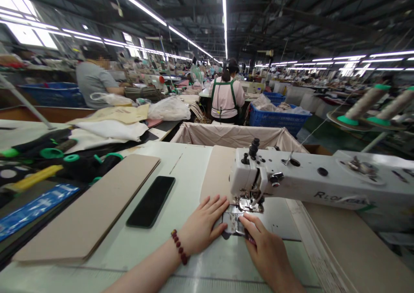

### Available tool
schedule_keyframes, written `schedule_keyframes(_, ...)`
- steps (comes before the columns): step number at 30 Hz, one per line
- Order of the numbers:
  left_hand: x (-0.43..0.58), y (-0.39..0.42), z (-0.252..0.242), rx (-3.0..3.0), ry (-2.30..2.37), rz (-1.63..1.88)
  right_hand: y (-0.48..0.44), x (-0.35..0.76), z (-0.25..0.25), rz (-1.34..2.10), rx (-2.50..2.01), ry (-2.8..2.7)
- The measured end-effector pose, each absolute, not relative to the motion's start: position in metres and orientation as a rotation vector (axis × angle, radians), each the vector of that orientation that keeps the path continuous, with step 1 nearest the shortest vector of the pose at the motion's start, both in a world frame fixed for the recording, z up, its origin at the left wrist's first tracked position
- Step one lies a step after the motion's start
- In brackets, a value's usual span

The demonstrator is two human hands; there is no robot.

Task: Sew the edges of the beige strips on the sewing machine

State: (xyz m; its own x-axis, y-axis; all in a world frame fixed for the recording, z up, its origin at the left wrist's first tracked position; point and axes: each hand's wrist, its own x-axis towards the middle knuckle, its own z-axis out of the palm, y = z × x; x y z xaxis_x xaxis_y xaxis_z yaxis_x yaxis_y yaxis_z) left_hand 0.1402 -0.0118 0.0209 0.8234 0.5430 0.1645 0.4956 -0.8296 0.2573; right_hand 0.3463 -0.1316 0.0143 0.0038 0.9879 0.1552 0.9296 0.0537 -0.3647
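By the white metal sewing machine (300, 172), our spread, empty left hand (203, 226) should steady the flat beige panel (217, 172); right hand (268, 247), grip unclear.

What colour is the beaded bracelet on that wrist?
The bracelet is mostly dark reddish-brown, shown best in the head view.

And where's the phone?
In the head view, the black smartphone lies on the pale green tabletop, between the beige panels on its left and the left hand on its right.

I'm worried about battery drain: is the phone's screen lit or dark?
Dark: the phone, lying on the pale table beyond the left hand's bracelet, shows a black face, nothing lit.
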Motion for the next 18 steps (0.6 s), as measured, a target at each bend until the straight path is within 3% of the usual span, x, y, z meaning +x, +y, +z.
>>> schedule_keyframes(11,0.137,-0.002,0.008,2.931,0.763,0.422,-0.128,0.345,0.017,0.230,-1.888,-1.919)
schedule_keyframes(18,0.134,0.019,-0.025,3.000,0.760,0.676,-0.120,0.348,0.013,0.208,-1.901,-1.906)
